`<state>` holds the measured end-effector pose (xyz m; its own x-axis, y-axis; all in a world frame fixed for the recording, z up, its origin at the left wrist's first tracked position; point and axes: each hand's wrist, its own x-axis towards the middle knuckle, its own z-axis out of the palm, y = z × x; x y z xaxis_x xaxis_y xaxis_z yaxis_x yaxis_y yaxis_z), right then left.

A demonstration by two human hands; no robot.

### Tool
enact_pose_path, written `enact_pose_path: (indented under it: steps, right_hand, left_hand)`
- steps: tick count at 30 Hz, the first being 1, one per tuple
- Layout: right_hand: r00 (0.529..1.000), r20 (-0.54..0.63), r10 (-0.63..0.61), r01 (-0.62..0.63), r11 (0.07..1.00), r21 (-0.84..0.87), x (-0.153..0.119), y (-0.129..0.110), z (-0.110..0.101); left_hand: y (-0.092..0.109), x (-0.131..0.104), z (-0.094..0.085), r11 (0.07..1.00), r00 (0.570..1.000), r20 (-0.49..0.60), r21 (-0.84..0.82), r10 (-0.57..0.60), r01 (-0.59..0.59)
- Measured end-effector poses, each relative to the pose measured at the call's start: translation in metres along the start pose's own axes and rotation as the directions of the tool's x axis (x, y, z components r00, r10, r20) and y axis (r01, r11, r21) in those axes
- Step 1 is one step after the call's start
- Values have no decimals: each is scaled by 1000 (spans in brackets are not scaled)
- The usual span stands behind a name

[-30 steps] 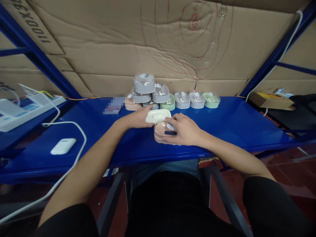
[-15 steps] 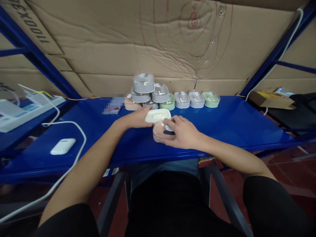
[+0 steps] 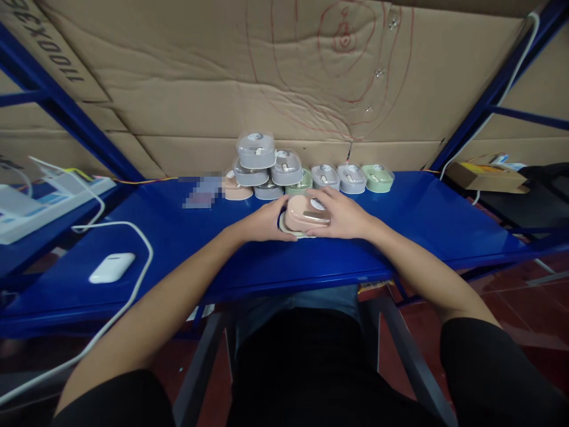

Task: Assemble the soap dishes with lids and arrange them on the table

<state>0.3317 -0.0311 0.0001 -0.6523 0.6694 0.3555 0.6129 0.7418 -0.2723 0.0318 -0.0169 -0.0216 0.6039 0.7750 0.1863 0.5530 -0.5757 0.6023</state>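
Meeting now in front of the stack, two pieces are brought together! The pink box (image 3: 299, 213), held a moment ago on the near side of the cream tray (image 3: 304, 234), has been carried across and is now placed over it, with only a strip of the tray left showing along the left and near edges. By the left hand (image 3: 267, 222), fingers and thumb curved in, the tray's left end is gripped; by the right hand (image 3: 347, 213), the pink box is clasped around its right end. So a separate pair is turned, it seems, into a single assembly, though a full fit can't be called yet: the left edge appears uncovered, and the seating underneath is hidden. Whether the tray is rested on the blue tabletop (image 3: 231, 267) or held just above it can't be told. Behind, nothing is disturbed: the stacked boxes (image 3: 256, 153) are left piled up, and the row of boxes (image 3: 352, 179) to their right is left standing.
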Motion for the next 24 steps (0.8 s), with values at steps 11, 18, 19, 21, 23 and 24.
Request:
enact_pose_path:
  steps: [11, 18, 19, 21, 23, 24]
  right_hand:
    - [991, 86, -103, 105, 994, -23, 9, 22, 21]
    - [988, 131, -85, 86, 996, -3, 9, 17, 22]
    - [988, 135, -80, 77, 997, 20, 8, 17, 18]
    - [986, 160, -52, 44, 998, 54, 6, 19, 11]
    - [980, 198, -20, 7, 998, 64, 7, 22, 6]
    - [977, 212, -13, -1, 998, 67, 8, 23, 4]
  left_hand:
    - [3, 3, 14, 999, 1000, -28, -47, -10, 8]
    - [5, 3, 14, 998, 998, -48, -50, 43, -46]
    - [6, 3, 13, 998, 998, -54, -46, 30, -32]
    - [8, 2, 11, 999, 999, -53, -32, -4, 2]
    - [9, 1, 9, 999, 999, -38, -19, -27, 26]
    - [10, 1, 8, 999, 999, -31, -18, -31, 30]
